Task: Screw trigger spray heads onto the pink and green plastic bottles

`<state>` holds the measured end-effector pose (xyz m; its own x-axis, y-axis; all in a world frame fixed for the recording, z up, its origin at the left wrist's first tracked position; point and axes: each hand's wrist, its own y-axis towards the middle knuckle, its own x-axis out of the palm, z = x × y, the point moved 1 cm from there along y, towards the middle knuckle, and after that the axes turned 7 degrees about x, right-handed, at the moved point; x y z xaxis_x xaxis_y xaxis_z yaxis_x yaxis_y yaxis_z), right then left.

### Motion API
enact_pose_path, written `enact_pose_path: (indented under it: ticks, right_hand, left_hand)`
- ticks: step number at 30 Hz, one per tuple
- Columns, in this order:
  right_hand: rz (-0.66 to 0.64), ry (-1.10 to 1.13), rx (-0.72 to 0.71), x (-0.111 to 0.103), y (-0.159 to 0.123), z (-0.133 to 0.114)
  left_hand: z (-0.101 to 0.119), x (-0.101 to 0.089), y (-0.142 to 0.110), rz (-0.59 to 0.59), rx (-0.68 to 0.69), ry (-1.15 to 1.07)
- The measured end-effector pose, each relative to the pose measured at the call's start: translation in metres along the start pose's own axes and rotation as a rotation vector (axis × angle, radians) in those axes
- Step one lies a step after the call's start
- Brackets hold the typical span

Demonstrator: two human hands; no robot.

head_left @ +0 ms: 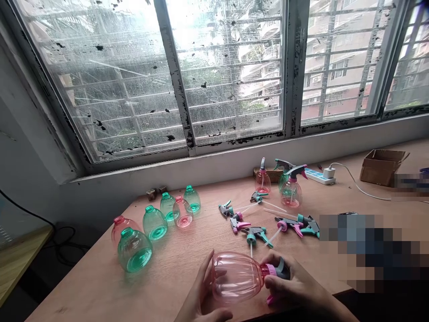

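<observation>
A clear pink spray bottle (237, 277) lies on its side in the air at the table's near edge, its neck to the right. My left hand (202, 293) cups the bottle's base, thumb below and fingers behind. My right hand (296, 281) grips the pink-and-grey trigger sprayer (283, 269) at the neck, fingers closed around its collar. Whether the collar is fully screwed down I cannot tell. Just beyond the bottle lie several loose trigger sprayers with thin tubes, among them a teal-and-grey sprayer (256, 235) and a pink-and-grey sprayer (288, 226).
Several open bottles stand at left, including a green bottle (134, 250) and a pink bottle (182, 212). Behind the sprayers, a pink bottle with its sprayer fitted (291, 192) stands near a power strip (320, 175). A cardboard box (382, 167) sits at far right. Pixelation hides the right side.
</observation>
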<state>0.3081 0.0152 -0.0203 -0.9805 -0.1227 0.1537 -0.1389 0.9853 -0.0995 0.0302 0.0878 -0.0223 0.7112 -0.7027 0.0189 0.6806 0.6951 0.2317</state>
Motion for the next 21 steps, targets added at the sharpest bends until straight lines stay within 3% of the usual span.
enact_pose_path:
  ticks: [9,15,21]
  right_hand:
    - [0.026,-0.013,-0.004,0.002,0.0,-0.001]
    - [0.013,-0.006,0.018,0.001,-0.001,-0.001]
    - [0.027,0.002,0.064,0.0,-0.001,0.0]
  left_hand:
    - [0.01,0.002,-0.002,-0.011,-0.054,-0.005]
    - [0.014,0.011,0.002,-0.019,0.04,-0.09]
    - [0.013,0.008,-0.002,-0.012,0.03,-0.134]
